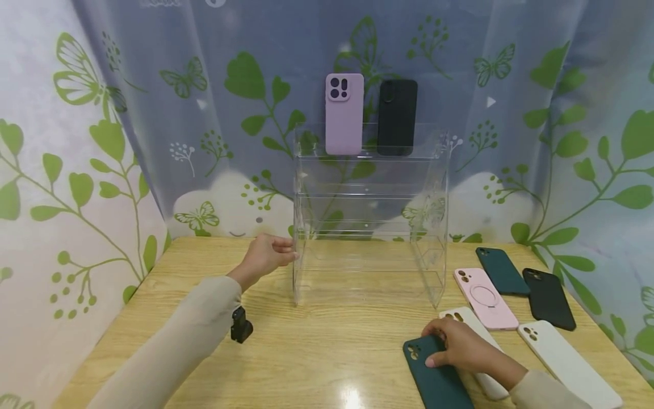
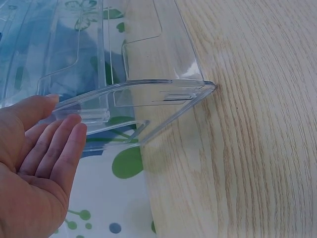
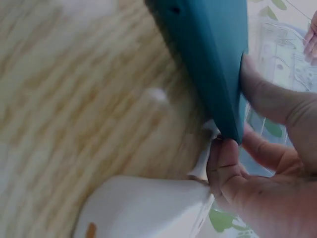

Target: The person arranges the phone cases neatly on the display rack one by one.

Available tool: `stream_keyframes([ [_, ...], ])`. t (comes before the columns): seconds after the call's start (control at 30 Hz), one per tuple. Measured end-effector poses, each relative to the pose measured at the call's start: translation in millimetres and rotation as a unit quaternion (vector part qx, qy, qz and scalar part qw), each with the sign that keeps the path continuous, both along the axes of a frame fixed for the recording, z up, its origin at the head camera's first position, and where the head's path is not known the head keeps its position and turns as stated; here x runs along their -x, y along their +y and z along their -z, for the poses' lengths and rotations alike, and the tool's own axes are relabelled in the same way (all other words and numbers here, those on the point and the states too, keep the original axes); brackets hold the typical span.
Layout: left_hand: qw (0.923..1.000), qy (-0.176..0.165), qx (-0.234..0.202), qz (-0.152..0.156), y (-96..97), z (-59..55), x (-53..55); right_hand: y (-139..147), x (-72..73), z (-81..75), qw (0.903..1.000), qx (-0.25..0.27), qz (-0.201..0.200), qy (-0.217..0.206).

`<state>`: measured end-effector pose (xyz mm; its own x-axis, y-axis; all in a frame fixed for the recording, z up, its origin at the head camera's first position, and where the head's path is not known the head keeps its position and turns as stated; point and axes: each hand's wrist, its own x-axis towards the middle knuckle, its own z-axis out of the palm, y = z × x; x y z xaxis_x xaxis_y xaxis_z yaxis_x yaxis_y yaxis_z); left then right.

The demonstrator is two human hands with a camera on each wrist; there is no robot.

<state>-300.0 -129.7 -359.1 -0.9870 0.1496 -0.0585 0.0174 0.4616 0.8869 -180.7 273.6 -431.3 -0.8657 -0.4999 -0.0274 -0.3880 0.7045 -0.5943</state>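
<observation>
A clear acrylic display stand [image 1: 370, 295] with stepped tiers stands at the middle of the table. My left hand [image 1: 265, 255] is at its left side panel, fingers fairly straight, fingertips touching or very near the edge. In the left wrist view the thumb of the left hand [image 2: 44, 158] lies by that edge. My right hand [image 1: 460, 343] grips a dark green phone case [image 1: 441, 378] at the front right. The right wrist view shows the green case [image 3: 213, 59] tilted, pinched between thumb and fingers. A white case [image 1: 493, 386] lies partly hidden under the right forearm.
A lilac case [image 1: 344, 122] and a black case [image 1: 397, 116] lean upright on the top tier. To the right lie another dark green case [image 1: 503, 270], a pink case [image 1: 485, 298] with a ring, a black case [image 1: 550, 298] and a white case [image 1: 572, 363]. Patterned curtains [image 1: 230, 142] hang behind.
</observation>
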Motion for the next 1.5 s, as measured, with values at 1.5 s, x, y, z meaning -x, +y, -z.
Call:
stream_keyframes([
  [1.5, 1.0, 0.001, -0.006, -0.001, 1.0, -2.6, -4.1, -22, 66.2, -154.8, 0.9544, 0.253, 0.158, -0.003],
])
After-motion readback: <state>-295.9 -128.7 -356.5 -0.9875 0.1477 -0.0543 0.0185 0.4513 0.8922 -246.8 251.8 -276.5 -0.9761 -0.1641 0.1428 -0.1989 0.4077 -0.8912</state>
